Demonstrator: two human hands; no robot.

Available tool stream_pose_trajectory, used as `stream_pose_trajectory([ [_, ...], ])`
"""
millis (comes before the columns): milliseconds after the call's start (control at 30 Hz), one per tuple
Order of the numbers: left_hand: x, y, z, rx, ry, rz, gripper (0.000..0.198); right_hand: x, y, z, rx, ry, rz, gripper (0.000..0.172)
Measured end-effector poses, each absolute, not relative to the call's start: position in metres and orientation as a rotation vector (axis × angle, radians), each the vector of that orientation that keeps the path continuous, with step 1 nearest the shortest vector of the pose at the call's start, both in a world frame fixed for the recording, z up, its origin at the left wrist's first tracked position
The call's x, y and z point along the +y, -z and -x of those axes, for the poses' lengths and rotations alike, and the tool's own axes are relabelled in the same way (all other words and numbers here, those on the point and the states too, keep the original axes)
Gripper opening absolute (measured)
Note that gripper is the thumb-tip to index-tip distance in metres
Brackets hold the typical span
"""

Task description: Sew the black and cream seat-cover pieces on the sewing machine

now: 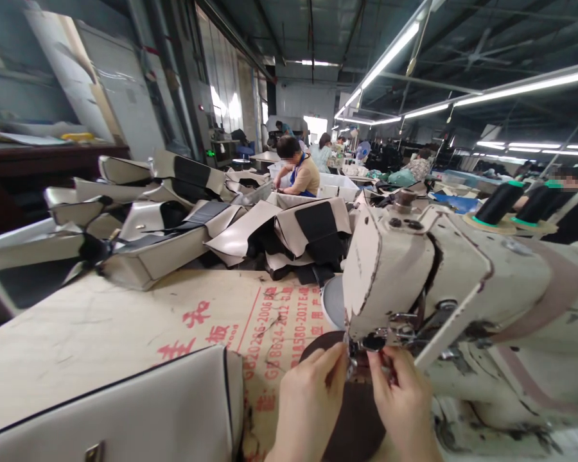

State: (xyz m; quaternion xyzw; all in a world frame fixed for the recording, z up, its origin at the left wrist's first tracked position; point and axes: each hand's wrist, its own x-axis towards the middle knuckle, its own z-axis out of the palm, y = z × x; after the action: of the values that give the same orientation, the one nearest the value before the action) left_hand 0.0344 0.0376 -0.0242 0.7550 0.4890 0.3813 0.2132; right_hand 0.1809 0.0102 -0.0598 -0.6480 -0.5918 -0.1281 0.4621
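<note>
Strip lights (525, 88) blaze on the right — dark ceiling (289, 32) overhead, fan (478, 58) hanging there — pale wall (296, 99) far off, brown desk (24, 167) left!

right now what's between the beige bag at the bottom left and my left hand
In the head view, a strip of wooden tabletop with red printing and thin dark strands lies between the beige bag and your left hand.

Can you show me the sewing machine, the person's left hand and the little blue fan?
Sewing machine (515, 282): head view, on the pale side of its arm.
Left hand (312, 391): head view, on the back of the hand.
Blue fan (363, 151): head view, on its round front, far back.
</note>
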Motion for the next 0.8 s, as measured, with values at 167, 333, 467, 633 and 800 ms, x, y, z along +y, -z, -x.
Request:
stream_pose_trajectory([
  [167,0.040,0.032,-0.034,1.378,-1.201,-2.099,0.021,0.013,0.058,-0.179,-1.470,0.448,1.492,0.019],
  [333,0.042,0.036,-0.038,1.351,-1.286,-2.213,0.019,0.013,0.064,-0.179,-1.496,0.478,1.512,0.015],
  [467,0.043,0.038,-0.041,1.348,-1.292,-2.253,0.019,0.013,0.064,-0.177,-1.493,0.502,1.544,0.015],
  [633,0.045,0.043,-0.042,1.352,-1.341,-2.275,0.019,0.016,0.062,-0.175,-1.425,0.568,1.445,0.018],
  [800,0.048,0.045,-0.041,1.382,-1.341,-2.307,0.018,0.018,0.066,-0.177,-1.431,0.591,1.423,0.017],
])
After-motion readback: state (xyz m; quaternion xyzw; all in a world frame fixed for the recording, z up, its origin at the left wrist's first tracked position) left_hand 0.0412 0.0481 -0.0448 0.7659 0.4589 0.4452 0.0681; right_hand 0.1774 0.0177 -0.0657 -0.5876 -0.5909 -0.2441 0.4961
